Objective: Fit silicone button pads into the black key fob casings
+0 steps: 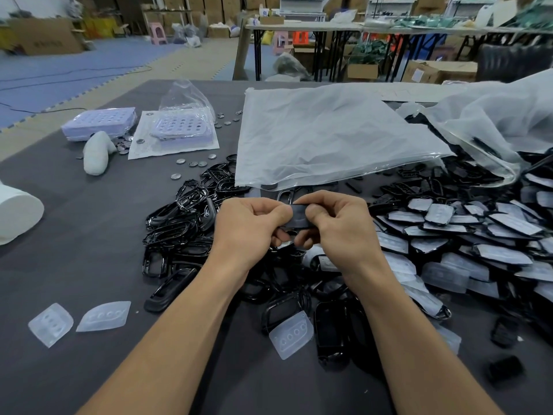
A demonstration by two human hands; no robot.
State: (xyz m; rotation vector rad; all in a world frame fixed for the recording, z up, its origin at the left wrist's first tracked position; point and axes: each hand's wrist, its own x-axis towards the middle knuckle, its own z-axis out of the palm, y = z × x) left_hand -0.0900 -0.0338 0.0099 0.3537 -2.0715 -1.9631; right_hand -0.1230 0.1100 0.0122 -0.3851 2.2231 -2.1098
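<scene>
Head view. A dark-covered table (89,265) is noted, spread with stock.

- Beyond the grip: a large clear plastic bag (323,136) is laid flat, its near edge over some black parts.
- Right of the grip: a pile of fitted casings (466,235) is heaped, pale pads showing.
- Left of the grip: a tangle of empty casings (179,223) is piled.
- At the grip: one black casing (300,216) is held above the join of the two heaps. Its left end is pinched by the left hand (248,229) and its right end by the right hand (341,232), with both thumbs pressed on the upper face. Whether a pad is already seated inside cannot be told, as the underside is hidden by curled fingers.
- Nearer than the grip: a loose pad (291,333) is propped against dark parts. Two spare pads (103,316) are left well apart, down to the left.
- Far left beyond the grip: coin cells (191,163) are scattered.

Risks, as judged:
- A pad could be seated skewed if thumb pressure is applied unevenly, so an edge or a button could be left proud.
- The glossy casing is held only at its ends, so a slip is possible. A dropped piece would be lost among the heaps directly beneath.
- An unfinished piece could be mistaken for a finished one, since the two heaps touch under the grip.
</scene>
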